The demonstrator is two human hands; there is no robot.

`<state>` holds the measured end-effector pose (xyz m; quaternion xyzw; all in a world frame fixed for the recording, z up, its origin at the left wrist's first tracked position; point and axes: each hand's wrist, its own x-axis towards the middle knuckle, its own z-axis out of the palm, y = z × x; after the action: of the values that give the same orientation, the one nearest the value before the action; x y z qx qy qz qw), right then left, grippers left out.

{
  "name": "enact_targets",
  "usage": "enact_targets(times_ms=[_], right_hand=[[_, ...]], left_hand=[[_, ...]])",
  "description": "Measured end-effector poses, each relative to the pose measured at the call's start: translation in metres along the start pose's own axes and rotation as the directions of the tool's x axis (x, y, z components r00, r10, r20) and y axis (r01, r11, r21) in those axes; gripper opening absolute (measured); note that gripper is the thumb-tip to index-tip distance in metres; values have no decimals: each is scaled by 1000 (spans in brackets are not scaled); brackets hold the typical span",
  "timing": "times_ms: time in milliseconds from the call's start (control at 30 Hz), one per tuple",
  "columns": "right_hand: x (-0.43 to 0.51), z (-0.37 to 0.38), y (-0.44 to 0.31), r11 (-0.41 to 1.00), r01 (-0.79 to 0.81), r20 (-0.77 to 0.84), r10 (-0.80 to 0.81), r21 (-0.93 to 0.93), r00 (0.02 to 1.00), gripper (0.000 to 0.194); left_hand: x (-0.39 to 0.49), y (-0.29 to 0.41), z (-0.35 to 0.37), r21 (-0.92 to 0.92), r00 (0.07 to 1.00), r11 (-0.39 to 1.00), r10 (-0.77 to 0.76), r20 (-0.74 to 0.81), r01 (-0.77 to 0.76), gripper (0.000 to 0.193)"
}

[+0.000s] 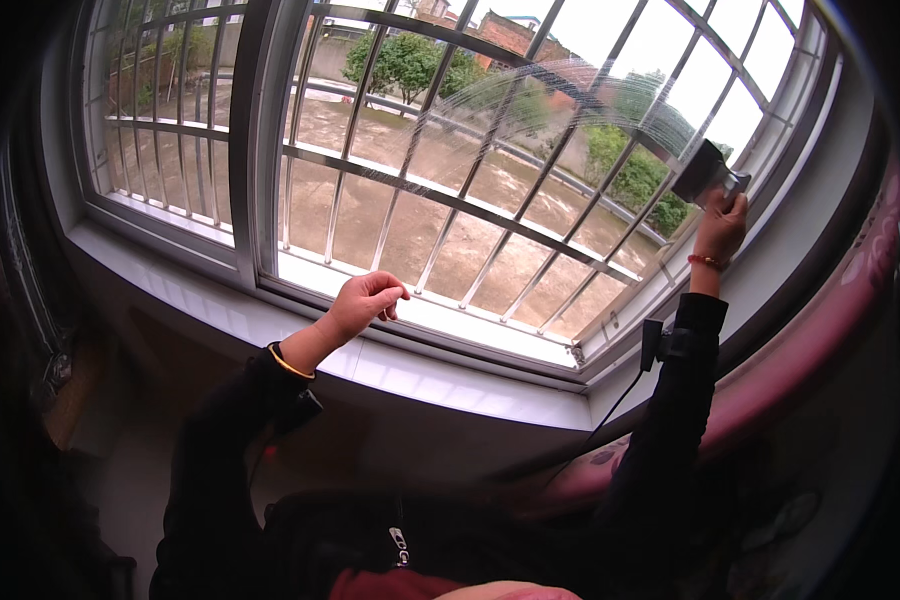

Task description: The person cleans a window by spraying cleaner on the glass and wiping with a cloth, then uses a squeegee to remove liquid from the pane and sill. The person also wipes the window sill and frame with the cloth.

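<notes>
My right hand (720, 229) grips a dark, blocky window-cleaning tool (699, 171) against the right side of the window pane (450, 150). An arc of wet streaks (525, 90) sweeps across the upper glass and ends near the tool. My left hand (366, 304) is loosely curled in front of the lower part of the window, with nothing visible in it. Beneath the left hand runs the white tiled windowsill (420, 384). Whether that hand touches the frame or the sill I cannot tell.
Metal security bars (450, 206) stand beyond the glass, with a yard and trees outside. A grey upright frame (249, 150) divides the window at left. Pink patterned fabric (787, 360) curves along the right. A black cable (621, 401) hangs from my right sleeve.
</notes>
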<state>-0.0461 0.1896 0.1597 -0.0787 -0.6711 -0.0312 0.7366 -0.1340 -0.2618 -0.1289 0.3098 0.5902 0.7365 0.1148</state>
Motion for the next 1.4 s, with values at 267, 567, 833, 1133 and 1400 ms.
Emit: enact_targets(times_ms=[267,567,833,1133,1400], right_hand=[[-126,18,-198,-64,-715,704,-131,697,698,19],[-75,-7,-57,772,-292,171,237,565,956,28],[18,29,57,973,-166,-115,148,-162,982,28],[33,66,-135,958,282,25,-283,57,959,29],[-148,75,-295,673,608,246,-730,420,638,21]], left_hand=[[-28,3,-24,-41,997,998,47,-64,-50,16],[-23,-14,-34,-39,998,998,-51,-48,50,17],[7,-33,-9,-94,992,990,-98,81,105,15],[0,-44,-32,-75,990,988,-128,61,133,16],[-44,-39,-68,-139,996,986,-94,-12,91,16]])
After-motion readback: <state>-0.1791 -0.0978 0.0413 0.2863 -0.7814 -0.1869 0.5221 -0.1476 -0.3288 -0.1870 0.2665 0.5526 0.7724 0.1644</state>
